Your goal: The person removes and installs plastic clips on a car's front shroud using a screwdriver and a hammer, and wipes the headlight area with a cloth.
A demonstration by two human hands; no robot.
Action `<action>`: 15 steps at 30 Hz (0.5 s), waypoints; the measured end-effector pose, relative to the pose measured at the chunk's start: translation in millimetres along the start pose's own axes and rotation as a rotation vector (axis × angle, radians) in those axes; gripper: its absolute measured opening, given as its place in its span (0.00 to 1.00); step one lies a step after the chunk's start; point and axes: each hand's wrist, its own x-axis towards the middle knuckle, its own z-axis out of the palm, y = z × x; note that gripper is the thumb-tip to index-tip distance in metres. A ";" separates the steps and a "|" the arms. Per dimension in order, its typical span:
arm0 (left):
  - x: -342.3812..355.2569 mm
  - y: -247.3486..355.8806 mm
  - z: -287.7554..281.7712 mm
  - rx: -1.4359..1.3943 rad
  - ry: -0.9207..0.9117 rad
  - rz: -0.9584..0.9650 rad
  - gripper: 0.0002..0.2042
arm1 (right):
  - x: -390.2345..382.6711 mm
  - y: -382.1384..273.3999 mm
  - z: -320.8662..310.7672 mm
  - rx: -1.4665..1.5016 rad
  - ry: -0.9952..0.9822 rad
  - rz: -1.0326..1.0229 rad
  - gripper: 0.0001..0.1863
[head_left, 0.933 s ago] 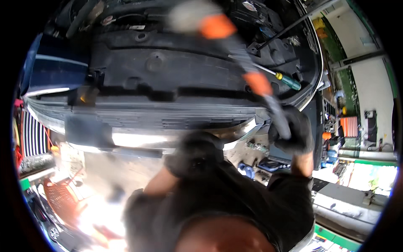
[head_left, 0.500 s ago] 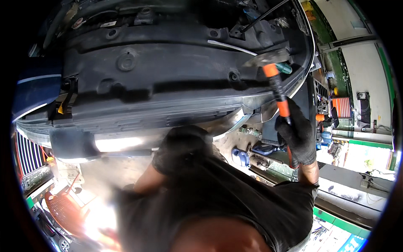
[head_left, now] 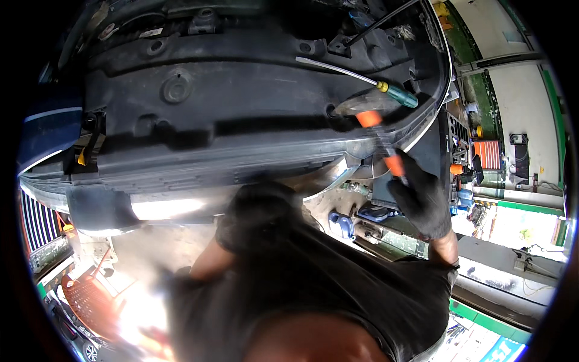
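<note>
My right hand (head_left: 416,199), in a black glove, grips a hammer (head_left: 380,136) with an orange-banded dark handle. Its blurred head rests over or just above the black plastic cover (head_left: 229,96) at the vehicle's open front. A screwdriver (head_left: 395,95) with a green and yellow handle and long shaft lies on that cover, just behind the hammer head. My left hand (head_left: 259,214), also gloved, is low at the front bumper (head_left: 169,208), blurred and dark, so its fingers and anything in them cannot be made out.
A dark blue fender cover (head_left: 51,127) hangs at the left. A red chair (head_left: 84,295) stands lower left. Blue tools (head_left: 342,224) sit on the floor below the bumper. At the right are a dark cart (head_left: 437,145) and cluttered workshop shelving.
The hammer has swung down from high over the engine bay to low over the cover, moving slightly left in the last half second. The screwdriver's handle is uncovered again. My left hand stays low.
</note>
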 end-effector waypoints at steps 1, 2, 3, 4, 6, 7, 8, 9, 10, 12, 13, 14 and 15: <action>-0.4 -0.3 0.2 0.000 0.001 0.001 0.12 | 1.1 0.1 -0.5 -0.088 -0.065 0.076 0.30; -0.7 -1.6 0.5 0.004 0.005 0.006 0.13 | 1.9 0.7 -0.3 -0.029 -0.063 0.095 0.29; -1.3 -2.9 0.2 0.006 0.009 0.010 0.14 | 1.7 0.8 0.1 0.038 -0.025 0.131 0.28; -2.3 -4.5 0.0 0.009 0.016 0.012 0.14 | 2.1 1.8 0.6 0.105 0.031 0.172 0.28; -3.9 -6.7 -0.8 0.012 0.027 0.019 0.15 | 1.8 2.1 1.3 0.262 0.076 0.173 0.28; -4.1 -7.2 -1.4 0.096 0.027 0.058 0.16 | 1.8 1.3 1.3 0.351 0.109 0.102 0.29; -4.1 -7.5 -1.4 0.019 0.037 0.028 0.16 | 2.5 0.2 0.7 0.182 0.024 0.077 0.28; -3.4 -7.9 -1.6 0.022 0.042 0.034 0.17 | 4.3 -1.3 -0.2 -0.053 -0.071 0.028 0.28; -2.3 -8.3 -1.0 0.026 0.052 0.039 0.18 | 5.8 -4.5 -1.0 -0.030 -0.061 0.072 0.29; 0.0 -9.9 0.7 0.060 0.074 0.080 0.19 | 14.9 -11.0 -3.0 -0.063 -0.021 0.052 0.29; 0.8 -10.3 1.8 0.089 0.091 0.107 0.19 | 22.9 -14.6 -4.5 -0.105 0.013 0.005 0.30; 2.8 -11.1 3.6 0.143 0.117 0.154 0.20 | 31.5 -19.8 -4.0 -0.142 0.052 -0.041 0.30; 3.3 -11.2 5.4 0.217 0.153 0.227 0.20 | 43.2 -23.7 -3.0 -0.203 0.102 -0.163 0.32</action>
